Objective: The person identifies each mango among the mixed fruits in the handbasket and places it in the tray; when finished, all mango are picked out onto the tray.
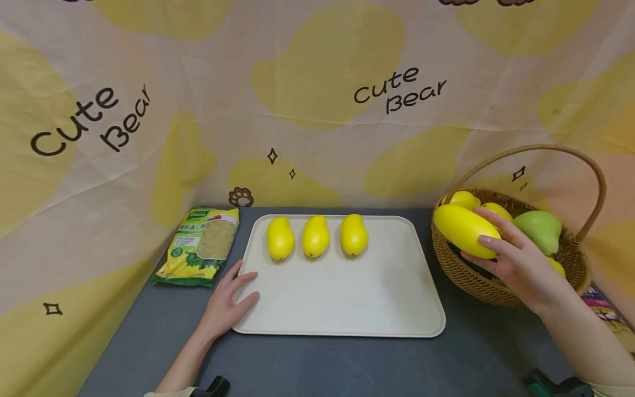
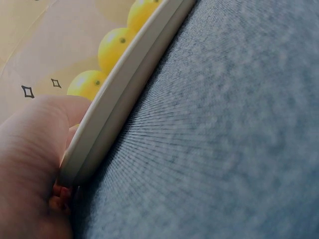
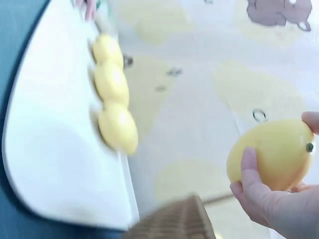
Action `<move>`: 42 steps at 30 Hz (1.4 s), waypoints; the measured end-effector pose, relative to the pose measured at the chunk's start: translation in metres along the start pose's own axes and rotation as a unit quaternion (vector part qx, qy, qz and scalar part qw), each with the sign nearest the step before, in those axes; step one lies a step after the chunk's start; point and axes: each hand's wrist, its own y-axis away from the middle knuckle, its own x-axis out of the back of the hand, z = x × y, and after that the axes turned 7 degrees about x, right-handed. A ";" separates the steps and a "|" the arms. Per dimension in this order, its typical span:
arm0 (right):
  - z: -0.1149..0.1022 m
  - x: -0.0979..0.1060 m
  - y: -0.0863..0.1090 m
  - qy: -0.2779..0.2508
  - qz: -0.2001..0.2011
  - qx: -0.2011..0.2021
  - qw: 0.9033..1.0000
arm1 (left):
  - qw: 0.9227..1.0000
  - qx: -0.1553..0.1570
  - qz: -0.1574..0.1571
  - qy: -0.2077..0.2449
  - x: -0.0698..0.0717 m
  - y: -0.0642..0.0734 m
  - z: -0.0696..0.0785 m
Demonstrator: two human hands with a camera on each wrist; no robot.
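Over the left side of a wicker basket, my right hand holds a yellow mango between thumb and fingers. The right wrist view shows this mango raised, its stem end toward the right. My left hand rests at the left edge of a white tray, fingers spread and fairly straight across the rim. Three yellow mangoes, a left one, a middle one and a right one, lie in a row along the tray's far side.
More yellow fruit and a green mango are in the basket, under its tall arched handle. A yellow-green food packet lies left of the tray. A patterned cloth hangs behind the grey table.
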 end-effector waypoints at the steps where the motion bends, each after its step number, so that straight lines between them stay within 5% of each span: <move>1: 0.002 -0.005 -0.002 -0.009 0.000 -0.004 1.000 | 1.000 -0.001 0.001 0.001 0.000 0.000 0.000; 8: 0.026 -0.050 -0.015 -0.009 0.055 -0.054 0.997 | 1.000 0.001 0.006 0.003 0.001 0.001 -0.001; 15: 0.061 -0.077 -0.036 0.045 0.125 -0.105 0.986 | 1.000 0.007 0.005 0.011 0.000 0.000 0.000; 24: 0.110 -0.077 -0.063 0.052 0.234 -0.157 0.958 | 1.000 0.003 0.006 0.017 0.000 0.000 0.000; 42: 0.143 -0.067 -0.094 0.141 0.290 -0.134 0.937 | 1.000 -0.001 0.007 0.012 0.001 0.001 0.003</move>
